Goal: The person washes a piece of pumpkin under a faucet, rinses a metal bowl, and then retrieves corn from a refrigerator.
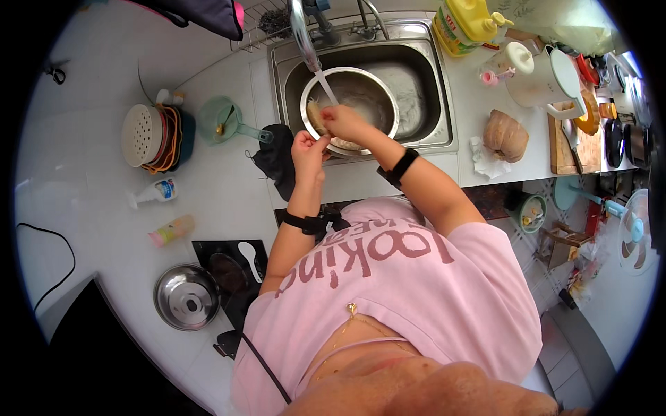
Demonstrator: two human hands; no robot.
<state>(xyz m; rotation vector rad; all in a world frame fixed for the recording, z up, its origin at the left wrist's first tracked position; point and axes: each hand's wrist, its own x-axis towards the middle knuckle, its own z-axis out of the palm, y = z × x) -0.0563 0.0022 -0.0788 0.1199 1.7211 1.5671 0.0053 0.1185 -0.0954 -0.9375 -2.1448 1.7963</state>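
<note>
A round steel basin [394,108] stands in the left part of the stainless steel sink [450,104]. Water runs from the chrome faucet [304,44] into it, close beside my right hand. A pale yellowish piece of food [314,115], with fine strands at its upper end, lies at the basin's left side. My right hand [343,124] is over the basin with its fingertips at this piece. My left hand [310,152] is at the basin's lower left rim, thumb and fingers pinched together near the right fingertips. Whether either hand grips the food is hard to tell. More pale food lies low in the basin.
Left of the sink are a black cloth [278,161], a green strainer [219,120], stacked baskets [141,136] and a spray bottle [158,191]. To the right stand a yellow detergent jug [460,28], a cut squash [506,136], a white pitcher [541,80] and a cutting board with a knife [572,148].
</note>
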